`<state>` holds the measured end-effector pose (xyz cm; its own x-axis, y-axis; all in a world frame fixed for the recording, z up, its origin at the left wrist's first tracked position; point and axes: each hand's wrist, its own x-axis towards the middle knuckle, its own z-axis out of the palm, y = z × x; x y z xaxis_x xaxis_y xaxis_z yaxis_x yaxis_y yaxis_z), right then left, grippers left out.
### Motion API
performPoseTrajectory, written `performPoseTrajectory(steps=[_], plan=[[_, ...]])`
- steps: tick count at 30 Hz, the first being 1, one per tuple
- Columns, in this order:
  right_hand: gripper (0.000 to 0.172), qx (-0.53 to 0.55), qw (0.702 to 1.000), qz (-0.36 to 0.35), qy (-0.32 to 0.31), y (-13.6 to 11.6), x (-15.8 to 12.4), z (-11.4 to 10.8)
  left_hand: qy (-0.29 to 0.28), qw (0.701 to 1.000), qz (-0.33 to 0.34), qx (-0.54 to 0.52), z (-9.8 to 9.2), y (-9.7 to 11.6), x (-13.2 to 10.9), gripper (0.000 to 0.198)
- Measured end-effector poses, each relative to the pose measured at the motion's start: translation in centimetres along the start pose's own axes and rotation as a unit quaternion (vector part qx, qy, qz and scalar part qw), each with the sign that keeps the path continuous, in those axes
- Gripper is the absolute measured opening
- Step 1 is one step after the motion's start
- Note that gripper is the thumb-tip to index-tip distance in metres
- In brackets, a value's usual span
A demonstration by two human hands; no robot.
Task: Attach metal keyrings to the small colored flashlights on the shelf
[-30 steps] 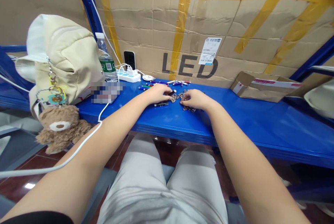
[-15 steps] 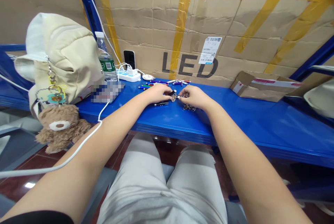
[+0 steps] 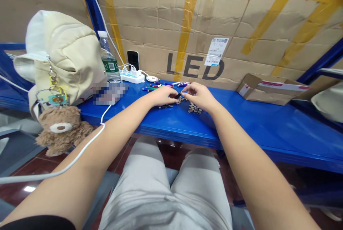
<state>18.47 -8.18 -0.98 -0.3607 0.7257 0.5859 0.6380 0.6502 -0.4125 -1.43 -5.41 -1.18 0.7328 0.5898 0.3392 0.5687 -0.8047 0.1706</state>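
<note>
On the blue table, my left hand [image 3: 164, 96] is closed around a short black tube [image 3: 178, 95], which points to the right. My right hand [image 3: 198, 96] meets the tube's end with thumb and fingertips pinched together; what lies between them is too small to make out. Under my right hand is a pile of small round metal discs [image 3: 194, 108], like button cells. More small discs [image 3: 181, 99] lie below the tube. A black pen-like stick [image 3: 166, 106] rests just below my left hand. Several coloured pens [image 3: 153, 87] lie behind both hands.
To the left stand a cream backpack [image 3: 72, 55] with a teddy bear [image 3: 63, 128] hanging off the table edge, a water bottle [image 3: 110, 62] and a white power strip [image 3: 132, 76]. An open cardboard box [image 3: 273, 92] sits right. A white cable [image 3: 88, 148] crosses my left forearm.
My right hand has moved up slightly from the discs to the tube's end, uncovering more of the pile. My left hand stays nearly in place with the tube.
</note>
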Motion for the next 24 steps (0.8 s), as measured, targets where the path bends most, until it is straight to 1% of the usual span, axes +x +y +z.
performPoseTrajectory(steps=[6,9,12,15,18,21,24], plan=[[0.022,0.024,0.999,0.024,-0.009,-0.09,-0.10,-0.14,-0.005,1.000,-0.003,-0.007,-0.06,-0.05,-0.01,0.018],[0.020,0.023,0.999,0.036,-0.003,-0.33,-0.14,-0.41,-0.004,1.000,-0.002,-0.010,-0.09,-0.06,-0.03,0.019],[0.016,0.014,1.000,0.017,-0.006,-0.47,-0.17,-0.58,-0.002,1.000,-0.012,-0.011,-0.19,0.06,-0.05,0.020],[0.016,-0.003,1.000,-0.019,-0.014,-0.49,-0.22,-0.60,0.000,1.000,-0.024,-0.006,-0.36,0.30,-0.07,0.020],[0.017,-0.018,0.999,-0.038,-0.023,-0.48,-0.28,-0.54,-0.001,1.000,-0.031,-0.001,-0.46,0.46,-0.10,0.020],[0.017,-0.021,0.999,-0.043,-0.026,-0.43,-0.31,-0.52,-0.002,0.999,-0.032,-0.003,-0.43,0.37,-0.10,0.020],[0.022,-0.020,1.000,-0.021,0.010,-0.15,-0.20,-0.67,0.001,1.000,-0.027,-0.005,-0.31,0.10,-0.07,0.021]])
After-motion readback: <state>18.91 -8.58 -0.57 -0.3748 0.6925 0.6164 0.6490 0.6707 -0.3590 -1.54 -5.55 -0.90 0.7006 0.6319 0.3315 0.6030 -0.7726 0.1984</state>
